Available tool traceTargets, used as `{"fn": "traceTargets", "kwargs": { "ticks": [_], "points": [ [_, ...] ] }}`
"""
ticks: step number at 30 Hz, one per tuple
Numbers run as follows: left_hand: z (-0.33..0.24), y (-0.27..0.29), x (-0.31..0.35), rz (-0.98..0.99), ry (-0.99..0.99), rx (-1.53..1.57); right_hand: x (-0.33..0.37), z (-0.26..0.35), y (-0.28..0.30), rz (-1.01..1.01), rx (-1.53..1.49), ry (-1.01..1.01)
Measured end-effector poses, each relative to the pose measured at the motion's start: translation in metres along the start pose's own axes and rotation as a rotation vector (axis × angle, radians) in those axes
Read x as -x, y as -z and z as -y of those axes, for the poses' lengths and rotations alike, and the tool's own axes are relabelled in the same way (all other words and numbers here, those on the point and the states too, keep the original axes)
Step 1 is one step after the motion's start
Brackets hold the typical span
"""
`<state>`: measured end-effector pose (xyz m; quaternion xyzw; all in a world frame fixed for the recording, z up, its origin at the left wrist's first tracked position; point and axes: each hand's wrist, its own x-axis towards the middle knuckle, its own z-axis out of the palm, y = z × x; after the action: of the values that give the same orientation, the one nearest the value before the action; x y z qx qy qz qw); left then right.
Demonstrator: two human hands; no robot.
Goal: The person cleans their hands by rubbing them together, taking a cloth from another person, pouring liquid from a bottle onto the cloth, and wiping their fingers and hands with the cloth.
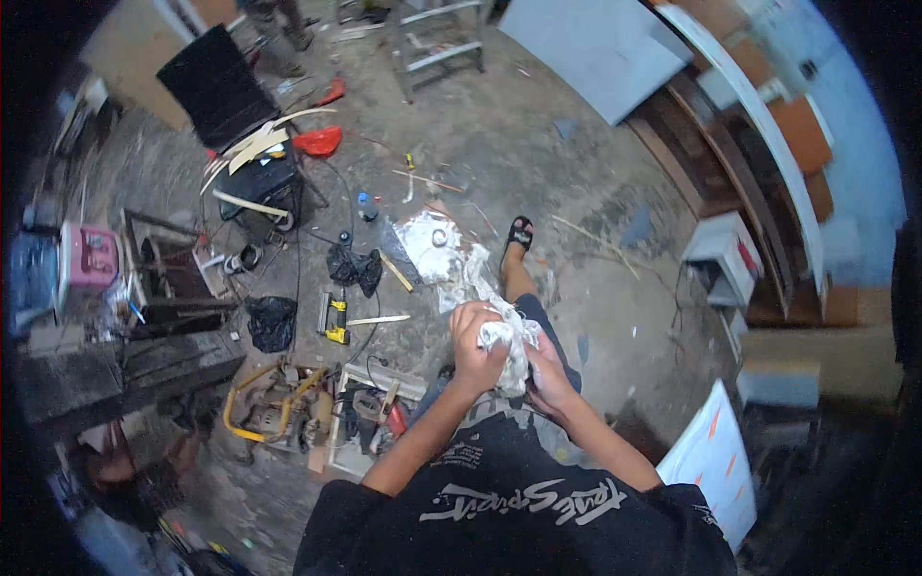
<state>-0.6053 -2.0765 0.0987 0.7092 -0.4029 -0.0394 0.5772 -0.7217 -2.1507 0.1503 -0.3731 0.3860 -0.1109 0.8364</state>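
In front of my body, both hands grip a crumpled white cloth, rag-like and smeared or mottled (pixel 515 363). My left hand (pixel 476 348) is closed around its left side, with a bunch of cloth sticking out past the thumb. My right hand (pixel 549 378) pinches the lower right side. From the bundle a white strip trails forward, toward a white-covered sheet (pixel 415 242) on the floor. A small round container (pixel 439 237) stands on that sheet. My sandalled foot (pixel 519 235) is just right of it.
On the left are a yellow-and-black nail gun (pixel 335 317), a black plastic bag (pixel 272 323), a yellow-framed machine (pixel 274 408) and a black chair (pixel 223 88) holding wood strips. A stepladder (pixel 440 56) stands ahead. Shelving (pixel 715 144) lines the right; a white panel (pixel 715 461) leans nearer.
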Motion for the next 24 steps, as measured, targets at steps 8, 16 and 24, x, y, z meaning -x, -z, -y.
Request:
{"fn": "traceTargets", "kwargs": {
  "ticks": [8, 16, 24],
  "points": [
    [0.148, -0.089, -0.063, -0.601, 0.854, 0.757, -0.266, 0.051, 0.025, 0.405, 1.076, -0.343],
    [0.192, -0.195, -0.105, -1.098, 1.433, 0.124, -0.65, 0.023, 0.074, 0.881, 1.769, 0.214],
    [0.291, -0.25, -0.044, -0.992, 1.708, 0.054, -0.792, -0.076, -0.023, 0.946, 1.786, 0.621]
  ]
}}
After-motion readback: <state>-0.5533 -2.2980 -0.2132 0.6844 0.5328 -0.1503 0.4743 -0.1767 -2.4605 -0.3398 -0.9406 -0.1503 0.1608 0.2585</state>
